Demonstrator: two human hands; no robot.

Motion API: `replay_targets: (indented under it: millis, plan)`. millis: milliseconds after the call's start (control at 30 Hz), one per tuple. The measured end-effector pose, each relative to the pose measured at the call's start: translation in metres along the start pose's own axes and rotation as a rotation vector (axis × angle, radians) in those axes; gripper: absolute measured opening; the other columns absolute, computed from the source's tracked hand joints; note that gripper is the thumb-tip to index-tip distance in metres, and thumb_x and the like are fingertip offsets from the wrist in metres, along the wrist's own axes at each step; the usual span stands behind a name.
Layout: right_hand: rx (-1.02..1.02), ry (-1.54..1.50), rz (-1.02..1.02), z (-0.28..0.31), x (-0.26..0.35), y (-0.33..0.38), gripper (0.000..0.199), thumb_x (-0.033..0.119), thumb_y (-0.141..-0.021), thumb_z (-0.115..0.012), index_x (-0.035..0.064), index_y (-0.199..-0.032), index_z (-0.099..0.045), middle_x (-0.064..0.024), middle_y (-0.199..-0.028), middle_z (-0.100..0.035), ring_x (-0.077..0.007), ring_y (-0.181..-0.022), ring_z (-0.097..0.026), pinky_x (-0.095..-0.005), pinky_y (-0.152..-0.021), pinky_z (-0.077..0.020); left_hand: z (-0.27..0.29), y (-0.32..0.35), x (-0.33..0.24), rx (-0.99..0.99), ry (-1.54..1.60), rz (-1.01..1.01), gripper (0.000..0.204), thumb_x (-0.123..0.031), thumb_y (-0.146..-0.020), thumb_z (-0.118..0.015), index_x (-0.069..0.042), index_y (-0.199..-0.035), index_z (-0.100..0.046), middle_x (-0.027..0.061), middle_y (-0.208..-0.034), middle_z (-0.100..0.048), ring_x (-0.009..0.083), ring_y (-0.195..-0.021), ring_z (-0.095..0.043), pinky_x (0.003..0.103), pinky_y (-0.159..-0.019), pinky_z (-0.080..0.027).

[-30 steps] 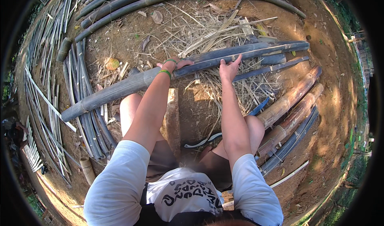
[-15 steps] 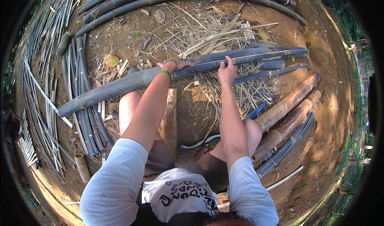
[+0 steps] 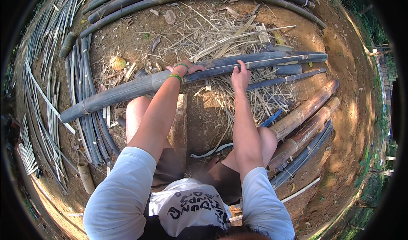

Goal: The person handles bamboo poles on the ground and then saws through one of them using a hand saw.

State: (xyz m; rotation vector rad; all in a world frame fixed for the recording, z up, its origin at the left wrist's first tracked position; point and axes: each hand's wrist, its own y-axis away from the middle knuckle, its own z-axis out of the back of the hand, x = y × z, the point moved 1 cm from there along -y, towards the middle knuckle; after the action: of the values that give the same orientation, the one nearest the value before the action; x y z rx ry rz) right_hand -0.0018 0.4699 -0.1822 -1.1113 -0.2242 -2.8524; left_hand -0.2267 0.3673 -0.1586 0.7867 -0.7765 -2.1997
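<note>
dark bamboo pole under two bare hands, as seen from where i stand. the pole [image 3: 114, 92] lies slantwise just beyond the knees, its left part crossing above dark strips [image 3: 87, 100] and its right part above a heap of pale shavings [image 3: 229, 32].

left hand [image 3: 185, 70]: spread across the top of the pole near its middle, green bands [image 3: 174, 76] at the wrist; whether it presses or grips cannot be told. right hand [image 3: 241, 76]: at the near edge of the pole, forefinger stretched out over it, the others bent; a firm hold cannot be confirmed.

step in hand, by my judgement: steadying the pole and feeling along the pale-edged line on its right part. any further move would seem to call for the left hand to brace the pole against rolling and the right to take a surer hold at that edge.

obscured: both palms, and whatever bears the pole from below. a curved whitish tool [image 3: 212, 150] runs out of sight toward the right leg [image 3: 267, 142]; a blue piece [image 3: 271, 118] shows on the leg's other side, and whether the two are one cannot be told. whether the pale-edged line is a full split is likewise unclear. items at the left rim sink into shadow.
</note>
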Motion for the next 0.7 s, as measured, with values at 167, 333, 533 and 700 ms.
replay_targets:
  millis: [167,333,533,700]
  plan:
    - [-0.033,-0.003,0.023,-0.0029,-0.0008,0.0007,0.038,0.026,-0.096,-0.056,0.0276,-0.134,-0.055,-0.0188,-0.114,-0.056,-0.0335,-0.103,-0.059,-0.0423,-0.098,-0.0429,0.0004,0.0005,0.0014,-0.001,0.004,0.004,0.121,-0.089,-0.061,-0.054,-0.006,-0.148,-0.04,0.0179,-0.153,-0.04,0.038,-0.143,-0.034,0.069,-0.114,-0.01]
    - [-0.024,-0.026,0.007,-0.0045,-0.0028,-0.0012,0.036,0.025,-0.097,-0.056,0.0263,-0.133,-0.055,-0.0182,-0.116,-0.056,-0.0334,-0.103,-0.059,-0.0423,-0.098,-0.0428,-0.0005,0.0011,0.0019,-0.003,0.006,0.01,0.121,-0.089,-0.061,-0.055,-0.006,-0.148,-0.04,0.0179,-0.153,-0.04,0.038,-0.143,-0.034,0.069,-0.114,-0.01]
    - [-0.013,-0.07,0.028,-0.0045,-0.0043,-0.0029,0.036,0.024,-0.096,-0.056,0.0253,-0.132,-0.056,-0.0186,-0.116,-0.056,-0.0338,-0.104,-0.058,-0.0425,-0.097,-0.0429,-0.0013,0.0017,0.0036,-0.007,0.004,0.011,0.121,-0.089,-0.061,-0.055,-0.006,-0.148,-0.04,0.0179,-0.153,-0.04,0.038,-0.143,-0.034,0.069,-0.114,-0.01]
    - [-0.003,0.001,0.041,-0.0058,-0.0066,-0.0007,0.039,0.026,-0.093,-0.059,0.0253,-0.132,-0.057,-0.0182,-0.113,-0.055,-0.0341,-0.105,-0.057,-0.0417,-0.097,-0.0429,-0.0013,0.002,0.003,-0.009,0.008,0.014,0.121,-0.089,-0.06,-0.055,-0.006,-0.148,-0.041,0.0178,-0.153,-0.04,0.038,-0.143,-0.034,0.069,-0.114,-0.01]
